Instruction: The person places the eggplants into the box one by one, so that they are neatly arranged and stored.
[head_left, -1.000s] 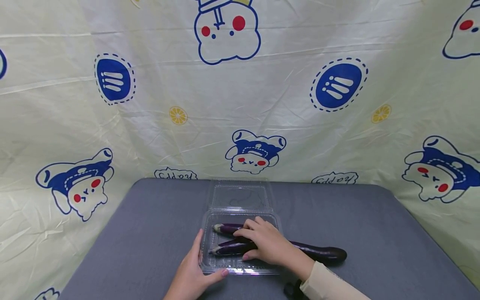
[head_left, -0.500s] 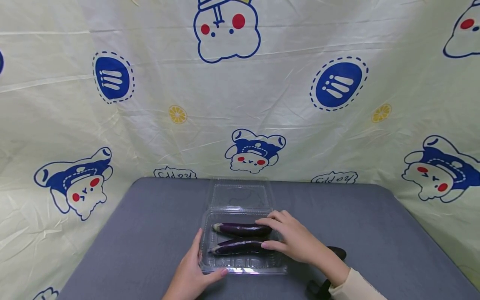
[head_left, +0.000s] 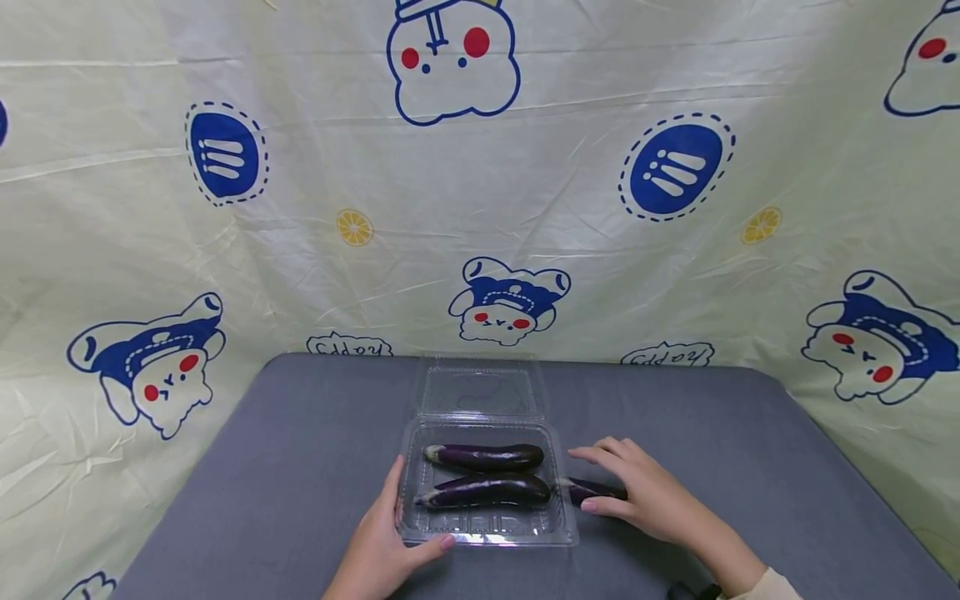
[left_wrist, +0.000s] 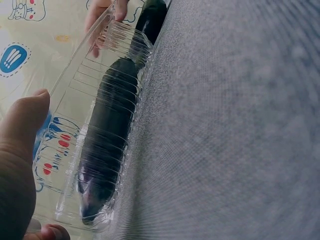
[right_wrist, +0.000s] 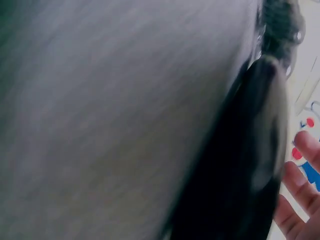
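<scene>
A clear plastic clamshell box (head_left: 487,540) stands on the grey table with two dark purple eggplants lying side by side in it, the far one (head_left: 487,457) and the near one (head_left: 491,492). My left hand (head_left: 381,537) grips its near-left corner, thumb at the front rim and fingers along the left wall. To the right of the box a third eggplant (head_left: 592,490) lies on the table, partly hidden by my right hand (head_left: 660,496). That hand hovers over it with fingers spread. In the right wrist view the eggplant (right_wrist: 240,160) appears beside the fingertips (right_wrist: 296,174).
The box's clear lid (head_left: 483,392) is folded back flat toward the table's far edge. Behind the grey tabletop (head_left: 300,467) hangs a pale printed curtain (head_left: 585,192). A black object (head_left: 693,592) shows at the right wrist.
My right hand has let go of the near eggplant in the box and moved right, out over the third eggplant. The left hand keeps its place at the box.
</scene>
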